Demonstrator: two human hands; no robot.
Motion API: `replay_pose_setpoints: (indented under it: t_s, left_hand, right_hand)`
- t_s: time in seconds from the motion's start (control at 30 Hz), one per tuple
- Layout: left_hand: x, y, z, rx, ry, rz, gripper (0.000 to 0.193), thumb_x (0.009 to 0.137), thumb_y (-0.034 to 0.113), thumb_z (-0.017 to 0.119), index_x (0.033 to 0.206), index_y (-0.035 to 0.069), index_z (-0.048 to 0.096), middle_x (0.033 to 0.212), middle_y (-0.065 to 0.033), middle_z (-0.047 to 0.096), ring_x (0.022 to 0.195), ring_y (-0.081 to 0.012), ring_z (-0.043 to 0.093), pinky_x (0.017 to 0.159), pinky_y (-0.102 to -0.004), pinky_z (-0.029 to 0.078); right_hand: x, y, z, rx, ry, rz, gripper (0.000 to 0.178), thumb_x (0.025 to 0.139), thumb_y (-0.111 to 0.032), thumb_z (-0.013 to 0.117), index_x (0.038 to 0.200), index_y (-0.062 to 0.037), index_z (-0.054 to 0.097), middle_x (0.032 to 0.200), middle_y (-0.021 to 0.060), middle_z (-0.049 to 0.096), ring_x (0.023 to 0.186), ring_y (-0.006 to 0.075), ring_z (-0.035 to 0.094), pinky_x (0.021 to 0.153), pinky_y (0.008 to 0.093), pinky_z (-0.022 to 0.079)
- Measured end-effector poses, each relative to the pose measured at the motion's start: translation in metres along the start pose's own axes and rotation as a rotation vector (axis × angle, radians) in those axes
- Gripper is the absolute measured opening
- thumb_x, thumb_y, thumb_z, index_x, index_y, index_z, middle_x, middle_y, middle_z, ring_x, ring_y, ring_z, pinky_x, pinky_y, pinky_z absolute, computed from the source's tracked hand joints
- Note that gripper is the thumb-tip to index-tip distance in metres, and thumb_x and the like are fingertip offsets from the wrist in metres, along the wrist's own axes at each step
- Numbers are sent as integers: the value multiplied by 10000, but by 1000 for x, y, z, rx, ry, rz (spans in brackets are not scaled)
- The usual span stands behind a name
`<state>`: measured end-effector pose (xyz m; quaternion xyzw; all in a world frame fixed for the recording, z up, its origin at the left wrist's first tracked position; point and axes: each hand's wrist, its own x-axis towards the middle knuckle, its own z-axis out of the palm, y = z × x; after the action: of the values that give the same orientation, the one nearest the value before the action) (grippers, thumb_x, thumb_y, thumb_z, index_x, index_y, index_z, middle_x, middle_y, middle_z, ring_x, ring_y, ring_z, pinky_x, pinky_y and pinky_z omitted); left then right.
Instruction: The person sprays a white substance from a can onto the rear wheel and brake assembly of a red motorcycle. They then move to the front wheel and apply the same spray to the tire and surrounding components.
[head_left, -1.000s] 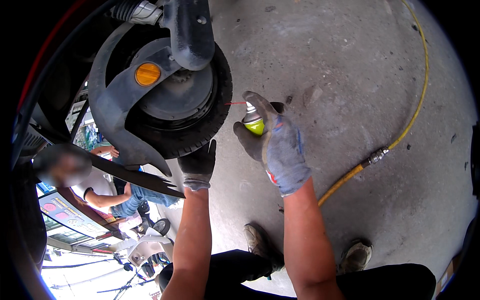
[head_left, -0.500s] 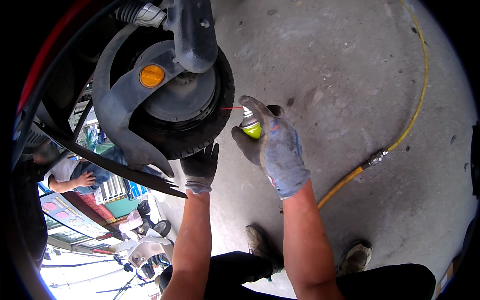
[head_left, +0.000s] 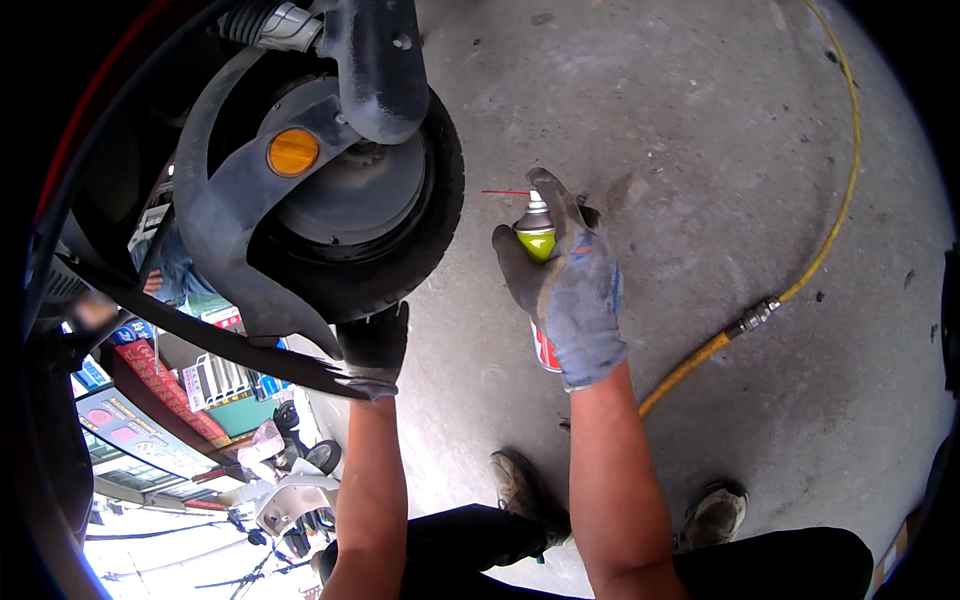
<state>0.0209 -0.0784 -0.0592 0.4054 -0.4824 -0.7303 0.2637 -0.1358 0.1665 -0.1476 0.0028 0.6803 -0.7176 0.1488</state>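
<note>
We had a dark wheel (head_left: 352, 208) with a black tyre (head_left: 442, 205) before us, and to its right our gloved right hand (head_left: 582, 290) was closed around a spray can (head_left: 536, 246). The can stood roughly upright, with a bright green upper part, a silver shoulder and a red patch low down, partly covered by the palm. From its white nozzle (head_left: 536, 197) a thin red straw (head_left: 503, 191) pointed toward the wheel, its tip apart from the tyre. Our index finger reached up to the nozzle; we could not tell whether it was pressing.

Our gloved left hand (head_left: 374, 342) was at the wheel's lower edge, its fingertips close against the tyre. We could not tell whether it gripped the rubber or merely rested there. A black mudguard (head_left: 205, 328) ran below the wheel to that hand's cuff.

Across the wheel's face curved a grey bracket (head_left: 232, 215) bearing a round orange reflector (head_left: 293, 152). Well to the right of the wheel, a yellow hose (head_left: 853, 160) with a metal coupling (head_left: 757, 315) lay on the concrete floor (head_left: 690, 130). Beyond the wheel, to its lower left, we saw signboards (head_left: 150, 430) and a beige scooter panel (head_left: 292, 500).
</note>
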Motion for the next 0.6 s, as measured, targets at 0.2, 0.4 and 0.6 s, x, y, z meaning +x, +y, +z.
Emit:
replay_pose_setpoints:
  t_s: [0.2,0.4,0.6]
  left_hand:
    - [9,-34,15,-16,-123,-140,549,1039,550,429,1426,198,597,1509,-38,570,1440,-260,462,1200,-531,277]
    - [-2,-38,38,8,82,-120,520,1030,539,466,1387,197,627,1473,-29,595,1419,-249,476,1186,-507,312]
    - [-9,-10,15,11,129,181,506,1070,452,449,1486,170,509,1545,-32,505,1409,-250,469,1216,-503,288]
  right_hand:
    - [0,4,-3,-49,68,-78,572,878,-164,778,1411,-118,573,846,124,686,698,208,658,674,372,540]
    - [1,2,-4,44,29,-45,567,873,-166,785,1397,-97,579,878,143,699,714,226,675,686,379,548]
    - [4,2,-2,-24,33,-71,565,876,-174,786,1388,-69,572,921,149,715,746,235,693,711,380,560]
